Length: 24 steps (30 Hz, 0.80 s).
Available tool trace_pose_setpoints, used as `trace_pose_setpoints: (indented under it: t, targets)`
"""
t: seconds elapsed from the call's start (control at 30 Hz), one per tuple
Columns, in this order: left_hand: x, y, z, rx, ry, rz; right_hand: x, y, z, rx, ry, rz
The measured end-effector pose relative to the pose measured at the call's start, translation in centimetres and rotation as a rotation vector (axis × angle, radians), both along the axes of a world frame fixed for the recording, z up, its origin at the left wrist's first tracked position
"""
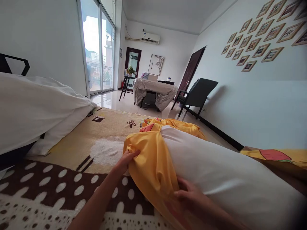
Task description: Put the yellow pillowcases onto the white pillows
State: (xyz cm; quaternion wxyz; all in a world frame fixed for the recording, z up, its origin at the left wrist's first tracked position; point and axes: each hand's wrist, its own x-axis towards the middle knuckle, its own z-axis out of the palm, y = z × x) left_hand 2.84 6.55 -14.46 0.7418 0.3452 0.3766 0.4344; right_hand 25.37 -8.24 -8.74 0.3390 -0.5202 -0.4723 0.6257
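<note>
A long white pillow (216,163) lies across the right side of the bed, with its left end inside a yellow pillowcase (151,153). My left hand (126,161) pinches the pillowcase near its far-left corner, thumb on top of the cloth. Lower down, my right hand (185,191) grips the pillowcase's edge where it meets the bare pillow. More yellow cloth with red patches (184,124) is bunched behind the pillow. The part of the pillow under the yellow cloth is hidden.
Beneath everything is a patterned brown and cream blanket (69,150). White bedding (35,108) is heaped at left. Yellow cloth with a red patch (275,155) lies at far right. Beyond the bed stand a covered table (153,88) and a dark chair (198,92).
</note>
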Motion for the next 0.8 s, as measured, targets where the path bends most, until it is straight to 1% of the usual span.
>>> trace_pose_setpoints:
  t: [0.07,0.17,0.23,0.3,0.4,0.5,0.6,0.7,0.73,0.8]
  targets:
    - [0.0,0.0,0.4,-0.013,-0.018,0.057,0.2,-0.6,-0.2,0.039,-0.112,0.074]
    - [-0.2,0.5,0.6,-0.033,-0.042,0.178,1.1,-0.8,0.3,0.109,-0.223,0.108]
    - [-0.3,1.1,0.2,-0.061,-0.037,0.276,1.9,-0.8,0.9,0.154,-0.271,0.075]
    - [-0.4,1.7,-0.4,-0.089,-0.023,0.354,2.8,-1.0,1.6,0.148,-0.285,0.009]
    - [-0.5,2.5,-1.3,-0.102,-0.014,0.398,4.5,-1.7,2.6,0.071,-0.155,-0.099]
    - [-0.6,2.7,-1.8,-0.092,-0.013,0.384,6.1,-2.4,3.4,-0.024,-0.029,-0.170]
    - [-1.3,2.4,-1.3,-0.060,0.001,0.301,7.4,-2.3,4.1,-0.031,-0.077,-0.188]
    - [-2.7,2.0,-0.2,-0.003,0.014,0.146,7.7,-1.4,4.7,0.081,-0.234,-0.170]
    - [-3.2,1.9,0.1,0.017,0.016,0.103,7.5,-1.1,4.9,0.146,-0.301,-0.169]
    - [-4.1,1.9,0.8,0.054,0.019,0.064,6.3,-0.3,5.5,0.332,-0.464,-0.203]
